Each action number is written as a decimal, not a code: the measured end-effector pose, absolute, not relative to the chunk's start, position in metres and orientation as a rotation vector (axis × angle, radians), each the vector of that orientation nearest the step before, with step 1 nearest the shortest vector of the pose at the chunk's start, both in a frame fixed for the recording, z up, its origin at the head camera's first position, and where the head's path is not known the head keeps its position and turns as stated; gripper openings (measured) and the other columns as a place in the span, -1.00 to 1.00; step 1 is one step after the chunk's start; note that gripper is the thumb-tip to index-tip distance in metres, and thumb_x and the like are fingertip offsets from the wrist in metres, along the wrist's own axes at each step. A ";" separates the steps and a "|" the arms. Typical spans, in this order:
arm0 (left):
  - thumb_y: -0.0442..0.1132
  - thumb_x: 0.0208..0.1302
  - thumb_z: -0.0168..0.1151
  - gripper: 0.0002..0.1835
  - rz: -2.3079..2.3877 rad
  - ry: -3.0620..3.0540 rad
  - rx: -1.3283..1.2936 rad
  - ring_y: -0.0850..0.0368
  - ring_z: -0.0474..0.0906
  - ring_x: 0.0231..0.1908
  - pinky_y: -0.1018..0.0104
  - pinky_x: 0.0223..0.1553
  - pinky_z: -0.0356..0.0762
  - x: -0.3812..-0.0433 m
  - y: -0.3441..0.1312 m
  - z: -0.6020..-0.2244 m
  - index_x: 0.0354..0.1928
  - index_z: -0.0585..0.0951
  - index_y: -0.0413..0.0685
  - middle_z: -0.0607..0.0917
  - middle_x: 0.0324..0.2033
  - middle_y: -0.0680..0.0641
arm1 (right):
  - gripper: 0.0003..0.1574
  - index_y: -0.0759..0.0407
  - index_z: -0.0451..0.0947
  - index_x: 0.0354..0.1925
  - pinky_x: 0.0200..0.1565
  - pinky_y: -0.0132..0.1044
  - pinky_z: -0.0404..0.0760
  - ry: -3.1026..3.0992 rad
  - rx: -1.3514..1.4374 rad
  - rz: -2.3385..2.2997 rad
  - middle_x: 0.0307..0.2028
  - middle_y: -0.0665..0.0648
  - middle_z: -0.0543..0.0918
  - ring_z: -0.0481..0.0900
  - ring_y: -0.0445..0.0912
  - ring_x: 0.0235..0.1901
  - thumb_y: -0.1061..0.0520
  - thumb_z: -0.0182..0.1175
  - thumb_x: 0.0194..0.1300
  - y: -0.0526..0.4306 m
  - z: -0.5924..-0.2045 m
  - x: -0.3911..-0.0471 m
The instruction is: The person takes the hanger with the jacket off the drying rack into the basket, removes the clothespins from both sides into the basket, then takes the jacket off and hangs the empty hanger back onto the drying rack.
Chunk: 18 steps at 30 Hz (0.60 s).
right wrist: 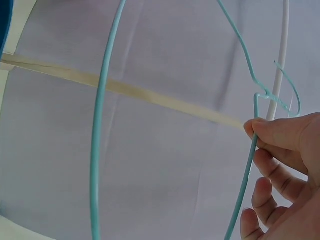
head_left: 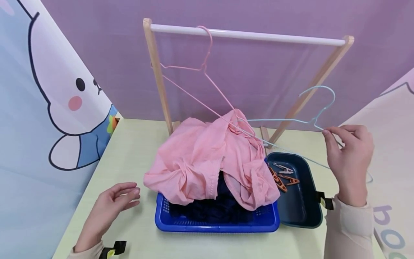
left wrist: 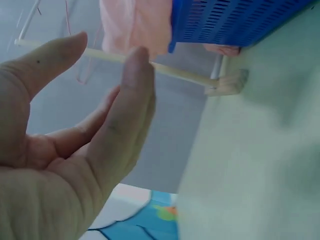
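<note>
My right hand (head_left: 350,154) pinches a light blue wire hanger (head_left: 278,119) between thumb and index finger, on its shoulder just below the hook. In the right wrist view the hanger (right wrist: 100,105) spans the picture, and the hand (right wrist: 285,165) grips it near the neck. The hanger's far end reaches the pink zip jacket (head_left: 197,151), which lies heaped over the blue basket (head_left: 216,227). A pink hanger (head_left: 207,59) hangs from the rack's rail, its lower corner against the jacket. My left hand (head_left: 113,205) holds nothing, left of the basket, its fingers loosely bent.
The rack has a white rail (head_left: 275,36) and wooden legs (head_left: 158,79). A dark tray (head_left: 299,208) with several clips (head_left: 292,180) stands right of the basket. Dark cloth (head_left: 210,212) lies in the basket. A printed cloth (head_left: 35,201) borders the table (head_left: 129,136) at left.
</note>
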State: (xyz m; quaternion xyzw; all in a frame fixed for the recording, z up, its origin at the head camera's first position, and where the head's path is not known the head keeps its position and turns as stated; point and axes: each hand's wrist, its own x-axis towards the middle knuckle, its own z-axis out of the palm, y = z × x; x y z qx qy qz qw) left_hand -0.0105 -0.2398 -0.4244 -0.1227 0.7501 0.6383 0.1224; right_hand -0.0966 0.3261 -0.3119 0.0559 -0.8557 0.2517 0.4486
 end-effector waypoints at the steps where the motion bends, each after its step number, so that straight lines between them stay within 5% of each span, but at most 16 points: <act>1: -0.09 0.35 0.35 -0.33 1.877 2.135 -0.364 -0.05 0.68 -0.04 0.02 -0.02 0.65 -0.010 -0.240 -0.428 0.30 0.38 -0.42 0.62 0.07 -0.35 | -0.89 0.48 0.71 -0.34 -0.10 -0.14 0.21 -2.112 0.129 0.625 -0.33 0.30 0.54 0.39 -0.08 -0.24 0.37 0.33 0.22 0.325 -0.310 -0.100; 3: -0.15 0.37 0.33 -0.32 1.903 2.047 -0.357 -0.12 0.66 0.00 0.01 0.01 0.63 -0.009 -0.240 -0.436 0.33 0.33 -0.46 0.59 0.10 -0.38 | -0.89 0.47 0.72 -0.33 -0.09 -0.15 0.21 -2.102 0.113 0.632 -0.34 0.08 0.52 0.31 -0.30 -0.20 0.35 0.33 0.23 0.324 -0.306 -0.107; 5: -0.22 0.37 0.32 -0.33 1.931 1.981 -0.327 -0.16 0.64 0.03 0.01 0.02 0.62 -0.007 -0.239 -0.443 0.34 0.31 -0.51 0.58 0.12 -0.41 | -0.88 0.46 0.72 -0.33 -0.09 -0.15 0.20 -2.093 0.111 0.628 -0.33 0.06 0.51 0.16 -0.45 -0.15 0.35 0.33 0.25 0.323 -0.302 -0.115; 10: -0.32 0.36 0.30 -0.35 1.957 1.885 -0.202 -0.09 0.64 0.03 0.02 0.03 0.61 -0.004 -0.231 -0.453 0.32 0.27 -0.59 0.57 0.12 -0.41 | -0.83 0.46 0.73 -0.29 -0.08 -0.12 0.23 -2.073 0.106 0.631 -0.36 -0.04 0.48 0.15 -0.48 -0.20 0.29 0.33 0.29 0.316 -0.288 -0.137; 14: -0.35 0.36 0.29 -0.40 1.945 1.858 -0.099 -0.01 0.67 -0.03 0.04 0.01 0.63 -0.003 -0.224 -0.459 0.26 0.32 -0.63 0.61 0.06 -0.35 | -0.80 0.40 0.75 -0.28 -0.09 -0.26 0.26 -2.067 0.056 0.689 -0.31 -0.44 0.24 0.18 -0.49 -0.20 0.22 0.36 0.30 0.306 -0.278 -0.154; 18: -0.34 0.36 0.29 -0.45 1.929 1.819 -0.075 -0.01 0.69 -0.07 0.07 -0.02 0.65 -0.003 -0.219 -0.463 0.22 0.37 -0.62 0.65 0.01 -0.31 | -0.76 0.36 0.76 -0.23 -0.21 -0.43 0.23 -2.068 0.035 0.726 -0.32 -0.45 0.24 0.18 -0.50 -0.22 0.15 0.36 0.32 0.295 -0.271 -0.165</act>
